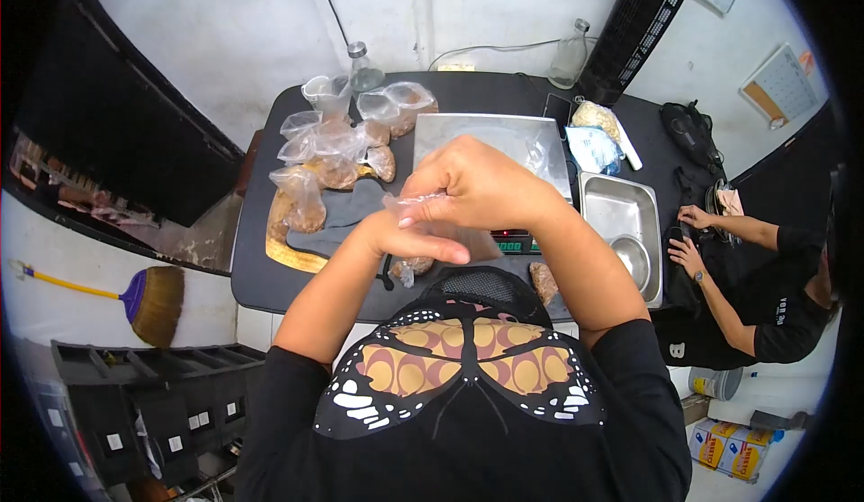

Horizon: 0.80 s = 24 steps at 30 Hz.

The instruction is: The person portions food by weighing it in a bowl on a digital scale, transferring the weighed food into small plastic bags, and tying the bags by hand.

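Above the front of the scale, my right hand (477,178) pinches the gathered top of a clear plastic bag (481,243). My left hand (405,237) is closed around the same bag just below, its thumb stretched out to the right; its other fingers are mostly hidden. What the bag contains is largely covered by my hands. Behind them lies the steel platform of a digital scale (441,129), its display (513,243) lit red and green. A small filled bag (409,270) rests under my left hand. Another bag of brown food (543,282) lies at the table's front edge.
Several clear bags of brown food (337,165) crowd the table's left side, beside a wooden board (279,232) and dark cloth (337,219). Right of the scale stand a steel pan (616,187) with a bowl (630,259). Glass bottles (567,61) stand behind. A co-worker (774,295) handles a black bag at right.
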Available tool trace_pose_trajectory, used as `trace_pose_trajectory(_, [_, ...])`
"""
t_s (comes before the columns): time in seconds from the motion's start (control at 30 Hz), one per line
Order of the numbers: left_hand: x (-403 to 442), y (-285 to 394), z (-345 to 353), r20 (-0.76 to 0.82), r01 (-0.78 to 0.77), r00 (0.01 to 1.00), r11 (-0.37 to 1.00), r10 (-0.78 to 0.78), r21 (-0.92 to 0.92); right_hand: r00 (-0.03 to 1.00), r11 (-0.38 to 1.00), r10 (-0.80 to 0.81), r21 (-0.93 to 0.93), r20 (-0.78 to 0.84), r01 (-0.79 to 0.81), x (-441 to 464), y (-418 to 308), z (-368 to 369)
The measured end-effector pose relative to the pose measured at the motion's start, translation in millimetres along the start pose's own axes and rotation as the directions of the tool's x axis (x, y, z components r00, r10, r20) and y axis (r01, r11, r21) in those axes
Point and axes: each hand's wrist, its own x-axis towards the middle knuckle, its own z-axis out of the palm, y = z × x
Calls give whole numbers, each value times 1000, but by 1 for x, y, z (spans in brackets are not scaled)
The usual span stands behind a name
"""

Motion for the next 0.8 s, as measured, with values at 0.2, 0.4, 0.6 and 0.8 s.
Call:
trace_pose_trajectory(0.2, [13, -18, 4, 144, 126, 984, 983, -106, -134, 988, 995, 54, 89, -147, -41, -13, 11, -10])
trace_pose_trajectory(0.4, [8, -35, 13, 45, 200, 980, 945, -195, -259, 954, 992, 71, 120, -292, -37, -12, 15, -6])
trace_pose_trajectory(0.6, [-2, -50, 16, 16, 228, 971, 904, -238, -362, 940, 986, 121, 145, -319, -78, -9, 22, 0])
trace_pose_trajectory(0.8, [-4, -59, 22, 57, 184, 983, 936, -175, -299, 935, 976, 185, 171, -302, -138, -6, 29, 5])
